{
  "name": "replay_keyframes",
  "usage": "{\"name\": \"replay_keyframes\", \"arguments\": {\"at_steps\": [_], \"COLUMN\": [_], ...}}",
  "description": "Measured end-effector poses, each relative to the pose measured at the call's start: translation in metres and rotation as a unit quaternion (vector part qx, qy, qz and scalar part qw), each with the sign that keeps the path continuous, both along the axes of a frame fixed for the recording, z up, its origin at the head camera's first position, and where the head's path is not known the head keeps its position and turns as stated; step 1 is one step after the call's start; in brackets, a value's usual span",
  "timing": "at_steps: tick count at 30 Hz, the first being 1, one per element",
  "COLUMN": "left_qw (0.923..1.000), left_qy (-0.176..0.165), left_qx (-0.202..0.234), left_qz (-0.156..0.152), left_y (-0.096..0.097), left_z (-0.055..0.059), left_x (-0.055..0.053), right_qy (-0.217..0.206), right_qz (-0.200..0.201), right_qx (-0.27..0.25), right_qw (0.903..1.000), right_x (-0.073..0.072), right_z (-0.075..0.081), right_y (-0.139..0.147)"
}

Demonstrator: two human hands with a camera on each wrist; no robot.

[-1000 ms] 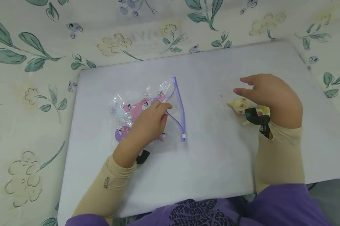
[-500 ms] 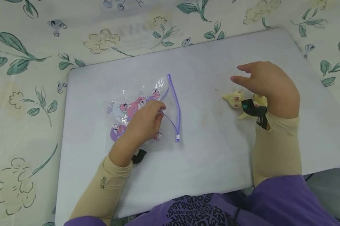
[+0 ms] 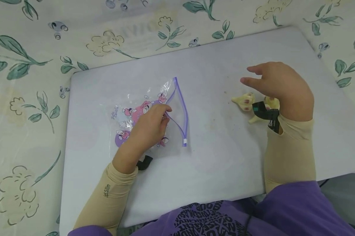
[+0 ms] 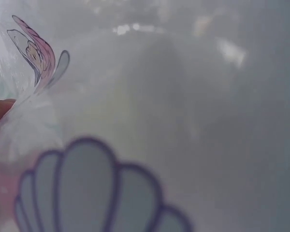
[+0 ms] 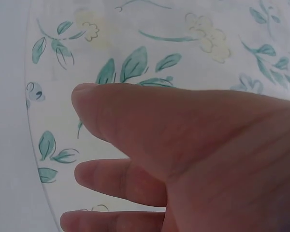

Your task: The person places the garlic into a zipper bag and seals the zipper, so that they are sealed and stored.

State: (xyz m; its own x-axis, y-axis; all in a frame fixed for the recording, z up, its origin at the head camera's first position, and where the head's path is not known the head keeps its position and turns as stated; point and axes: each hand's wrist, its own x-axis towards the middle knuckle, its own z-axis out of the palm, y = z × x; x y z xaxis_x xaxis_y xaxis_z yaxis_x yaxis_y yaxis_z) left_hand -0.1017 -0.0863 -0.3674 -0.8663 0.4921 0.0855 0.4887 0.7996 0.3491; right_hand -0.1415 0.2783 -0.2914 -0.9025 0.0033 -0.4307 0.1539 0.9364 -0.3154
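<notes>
In the head view my left hand (image 3: pixel 149 126) pinches the mouth edge of a clear zip bag (image 3: pixel 172 127) printed with pink and purple cartoon figures. The bag lies on the left half of the white table, its purple zip strip spread apart in a loop and a white slider at the near end. The left wrist view shows the bag's film (image 4: pixel 87 188) up close, with a fingertip at its left edge. My right hand (image 3: pixel 283 83) hovers at the right, thumb and fingers apart, holding nothing. Beneath its wrist lie pale yellow objects (image 3: pixel 246 101) with reddish spots, partly hidden.
The white table (image 3: pixel 212 170) has rounded corners. Behind it and at the left spreads a flowered cloth (image 3: pixel 27 114). A black wrist camera mount (image 3: pixel 266 112) sticks out of the right sleeve, and another (image 3: pixel 144 163) shows by the left wrist.
The head view has shifted a little, so everything sits slightly higher and further left in it. Both hands keep their poses, the left still pinching the zip bag.
</notes>
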Motion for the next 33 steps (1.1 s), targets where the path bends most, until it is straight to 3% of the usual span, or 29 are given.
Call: {"name": "replay_keyframes", "arguments": {"at_steps": [13, 23, 33], "left_qw": [0.9998, 0.9993, 0.9991], "left_qy": [0.006, -0.020, 0.011], "left_qx": [0.008, -0.006, 0.035], "left_qz": [-0.015, 0.030, -0.023], "left_y": [0.005, -0.008, -0.002], "left_z": [-0.001, 0.005, 0.004], "left_x": [0.000, 0.007, 0.001], "right_qy": [-0.003, 0.005, 0.004], "right_qz": [-0.013, -0.015, -0.012], "right_qx": [0.002, -0.015, -0.003], "right_qw": [0.9999, 0.9998, 0.9999], "right_x": [0.003, -0.006, 0.001], "right_z": [-0.001, -0.003, -0.002], "right_y": [0.007, 0.004, 0.015]}}
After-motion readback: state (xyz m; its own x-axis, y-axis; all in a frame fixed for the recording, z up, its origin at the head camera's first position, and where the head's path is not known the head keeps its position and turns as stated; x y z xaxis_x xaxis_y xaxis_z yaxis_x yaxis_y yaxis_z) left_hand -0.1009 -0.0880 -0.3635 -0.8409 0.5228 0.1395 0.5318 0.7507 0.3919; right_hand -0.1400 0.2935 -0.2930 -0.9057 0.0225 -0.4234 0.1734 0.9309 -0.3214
